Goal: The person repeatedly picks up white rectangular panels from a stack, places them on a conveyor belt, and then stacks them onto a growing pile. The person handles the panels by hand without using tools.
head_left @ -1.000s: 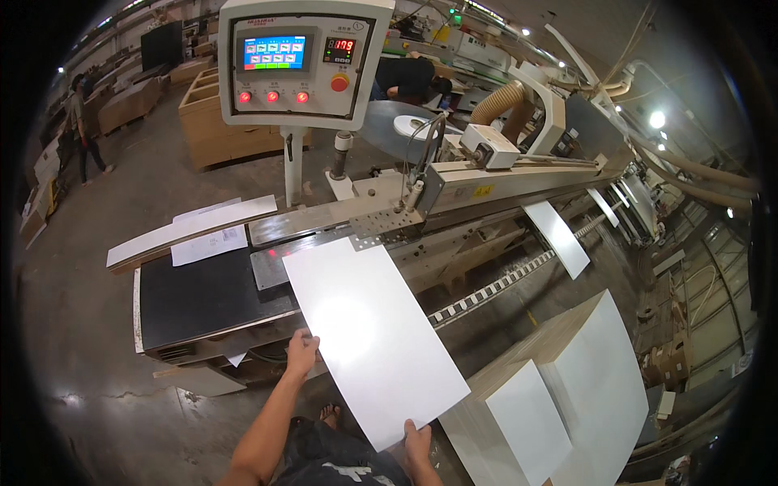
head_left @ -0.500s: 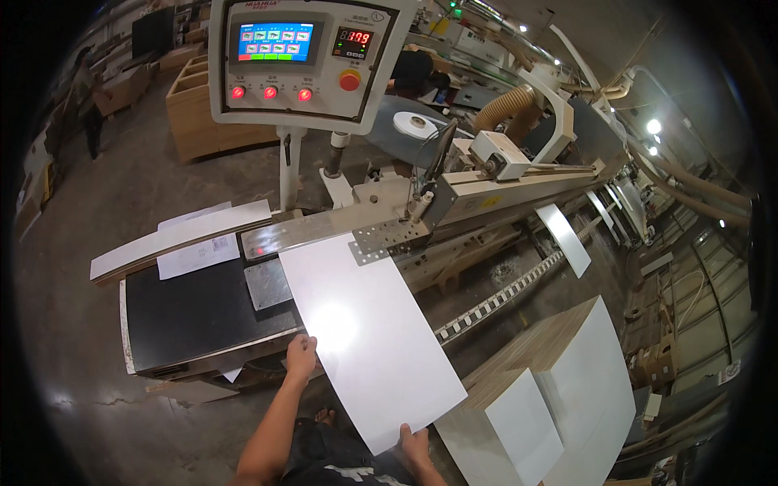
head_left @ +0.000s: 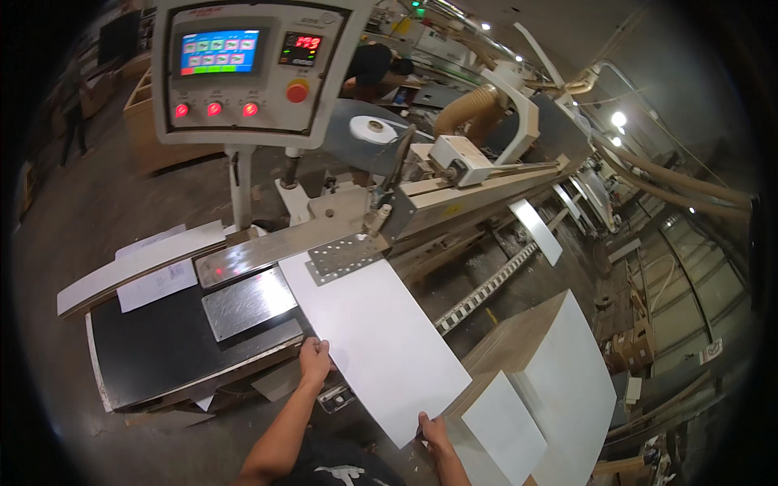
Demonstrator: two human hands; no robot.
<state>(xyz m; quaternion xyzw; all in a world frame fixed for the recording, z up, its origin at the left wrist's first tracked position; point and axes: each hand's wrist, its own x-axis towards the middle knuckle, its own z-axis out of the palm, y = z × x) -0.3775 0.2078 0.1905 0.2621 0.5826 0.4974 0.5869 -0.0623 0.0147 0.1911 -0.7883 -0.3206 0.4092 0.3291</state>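
A glossy white board [head_left: 381, 340] lies flat, its far end against the metal guide of an edge banding machine [head_left: 486, 190] and partly under a perforated metal plate [head_left: 344, 257]. My left hand [head_left: 314, 359] is closed at the board's left edge, just off the black table. At the near right corner, my right hand [head_left: 434, 429] grips the board, its thumb near the top face and its other fingers mostly hidden. The board's near end reaches out past the machine toward me.
A control panel [head_left: 251, 69] with a lit screen stands at upper left. Left of the board is a black table [head_left: 154, 348] with a metal plate [head_left: 250, 304], papers and white strips. Stacked white boards [head_left: 567, 373] stand at right. Another person [head_left: 373, 65] bends behind the machine.
The board has slid right along the guide with both my hands, uncovering more of the metal plate on the black table. My view has shifted right too.
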